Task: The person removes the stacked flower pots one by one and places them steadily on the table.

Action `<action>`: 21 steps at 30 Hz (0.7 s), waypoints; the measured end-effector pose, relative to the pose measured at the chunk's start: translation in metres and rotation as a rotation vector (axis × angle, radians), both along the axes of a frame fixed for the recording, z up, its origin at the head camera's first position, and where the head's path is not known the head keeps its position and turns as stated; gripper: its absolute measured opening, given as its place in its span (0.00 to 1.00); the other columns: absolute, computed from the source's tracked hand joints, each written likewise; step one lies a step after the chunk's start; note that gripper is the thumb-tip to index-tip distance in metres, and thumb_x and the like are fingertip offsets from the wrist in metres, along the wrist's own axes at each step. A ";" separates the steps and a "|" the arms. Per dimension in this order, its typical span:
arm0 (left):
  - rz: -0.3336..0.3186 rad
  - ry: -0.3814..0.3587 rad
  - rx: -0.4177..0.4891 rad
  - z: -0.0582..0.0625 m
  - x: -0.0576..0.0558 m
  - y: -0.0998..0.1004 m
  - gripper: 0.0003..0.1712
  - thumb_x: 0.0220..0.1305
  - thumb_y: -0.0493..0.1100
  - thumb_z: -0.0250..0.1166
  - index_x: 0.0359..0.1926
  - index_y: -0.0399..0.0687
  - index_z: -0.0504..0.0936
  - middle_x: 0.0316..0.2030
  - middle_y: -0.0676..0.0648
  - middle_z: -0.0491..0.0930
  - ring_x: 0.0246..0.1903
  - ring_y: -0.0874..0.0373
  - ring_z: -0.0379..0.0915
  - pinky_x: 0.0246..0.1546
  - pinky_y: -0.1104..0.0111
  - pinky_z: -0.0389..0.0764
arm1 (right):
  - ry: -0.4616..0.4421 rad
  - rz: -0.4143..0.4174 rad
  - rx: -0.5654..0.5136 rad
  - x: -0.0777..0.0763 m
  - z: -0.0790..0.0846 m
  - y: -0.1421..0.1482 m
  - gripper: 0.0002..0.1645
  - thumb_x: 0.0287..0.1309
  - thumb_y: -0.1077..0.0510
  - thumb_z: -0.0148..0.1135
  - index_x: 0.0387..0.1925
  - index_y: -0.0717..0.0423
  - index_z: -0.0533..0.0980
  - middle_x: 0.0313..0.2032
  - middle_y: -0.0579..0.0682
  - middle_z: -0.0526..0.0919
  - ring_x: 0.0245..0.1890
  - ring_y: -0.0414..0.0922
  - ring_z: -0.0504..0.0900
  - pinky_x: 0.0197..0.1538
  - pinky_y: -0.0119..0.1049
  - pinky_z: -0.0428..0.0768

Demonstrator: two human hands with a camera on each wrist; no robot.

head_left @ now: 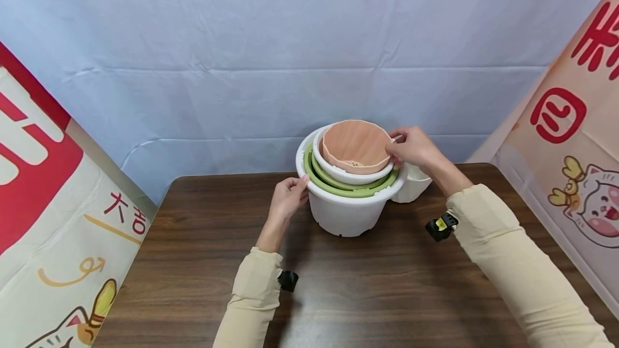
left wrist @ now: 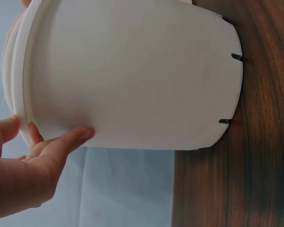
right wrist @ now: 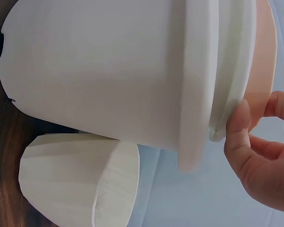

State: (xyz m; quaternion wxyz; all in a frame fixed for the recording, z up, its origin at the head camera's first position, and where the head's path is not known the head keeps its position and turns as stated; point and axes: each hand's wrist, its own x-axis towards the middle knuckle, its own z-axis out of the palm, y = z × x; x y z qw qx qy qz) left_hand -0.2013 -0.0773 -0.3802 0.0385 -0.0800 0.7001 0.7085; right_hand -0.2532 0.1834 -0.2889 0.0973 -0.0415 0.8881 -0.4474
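A nested stack of plant pots stands on the table. Outermost is a large white pot (head_left: 343,216) with notches along its base. Inside it show green pot rims (head_left: 360,193), then a smaller white pot (head_left: 355,179), and on top a peach pot (head_left: 355,141) with a wavy rim and holes in its bottom. My left hand (head_left: 286,196) pinches the large white pot's rim at its left, other fingers against its outer wall. At the stack's right, my right hand (head_left: 415,148) pinches the peach pot's rim, with a finger touching the smaller white pot's rim.
A small faceted white pot (right wrist: 71,177) stands close beside the stack on the right. The brown wooden table (head_left: 193,262) meets a pale blue cloth backdrop (head_left: 242,69) behind. Printed banners (head_left: 570,149) hang at both sides.
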 end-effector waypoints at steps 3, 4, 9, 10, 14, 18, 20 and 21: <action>-0.007 -0.001 0.007 0.000 0.000 -0.001 0.19 0.66 0.45 0.56 0.43 0.29 0.74 0.46 0.33 0.77 0.50 0.46 0.73 0.49 0.59 0.74 | -0.004 0.002 -0.027 0.000 0.001 0.000 0.26 0.56 0.65 0.48 0.56 0.72 0.61 0.35 0.61 0.73 0.18 0.41 0.78 0.28 0.39 0.81; -0.009 0.001 0.009 -0.001 0.000 -0.001 0.20 0.66 0.46 0.56 0.43 0.29 0.74 0.46 0.33 0.77 0.50 0.46 0.72 0.49 0.59 0.74 | -0.007 0.001 -0.037 0.000 0.001 0.000 0.26 0.56 0.65 0.48 0.56 0.72 0.61 0.35 0.62 0.73 0.17 0.42 0.78 0.28 0.39 0.82; -0.017 0.005 0.009 0.000 0.001 -0.003 0.21 0.65 0.47 0.56 0.44 0.29 0.74 0.46 0.33 0.76 0.50 0.46 0.72 0.50 0.58 0.73 | -0.005 -0.003 -0.067 0.000 0.001 0.000 0.25 0.55 0.67 0.47 0.55 0.72 0.61 0.38 0.66 0.74 0.16 0.43 0.79 0.28 0.39 0.81; -0.018 0.006 0.009 0.000 0.001 -0.003 0.21 0.65 0.47 0.56 0.44 0.29 0.74 0.46 0.33 0.76 0.50 0.46 0.72 0.50 0.58 0.73 | -0.005 -0.001 -0.071 0.000 0.001 0.000 0.25 0.55 0.67 0.47 0.56 0.72 0.61 0.39 0.67 0.74 0.17 0.43 0.79 0.28 0.39 0.81; -0.020 0.008 0.010 0.000 0.000 -0.004 0.21 0.66 0.47 0.56 0.44 0.29 0.74 0.46 0.33 0.76 0.50 0.46 0.72 0.50 0.59 0.74 | -0.009 0.000 -0.091 0.000 0.002 0.001 0.26 0.54 0.67 0.47 0.56 0.73 0.61 0.42 0.68 0.73 0.18 0.42 0.80 0.29 0.38 0.82; -0.021 0.012 0.010 -0.001 0.000 -0.004 0.20 0.66 0.46 0.56 0.44 0.29 0.74 0.46 0.32 0.76 0.50 0.46 0.72 0.49 0.59 0.74 | -0.024 -0.008 -0.112 0.001 0.002 0.001 0.27 0.54 0.68 0.46 0.57 0.72 0.60 0.45 0.69 0.71 0.19 0.42 0.80 0.31 0.38 0.82; -0.017 0.009 0.010 -0.001 0.000 -0.004 0.20 0.66 0.46 0.56 0.43 0.29 0.74 0.46 0.32 0.76 0.50 0.46 0.72 0.49 0.59 0.74 | -0.029 -0.015 -0.125 0.001 0.002 0.000 0.27 0.53 0.68 0.46 0.56 0.72 0.61 0.45 0.69 0.70 0.19 0.43 0.81 0.32 0.38 0.82; -0.015 0.008 0.011 -0.001 0.001 -0.004 0.20 0.66 0.46 0.56 0.43 0.29 0.74 0.46 0.32 0.76 0.50 0.46 0.72 0.49 0.59 0.74 | -0.031 -0.014 -0.131 0.001 0.002 0.000 0.27 0.53 0.68 0.46 0.57 0.72 0.60 0.45 0.70 0.70 0.19 0.43 0.81 0.32 0.38 0.82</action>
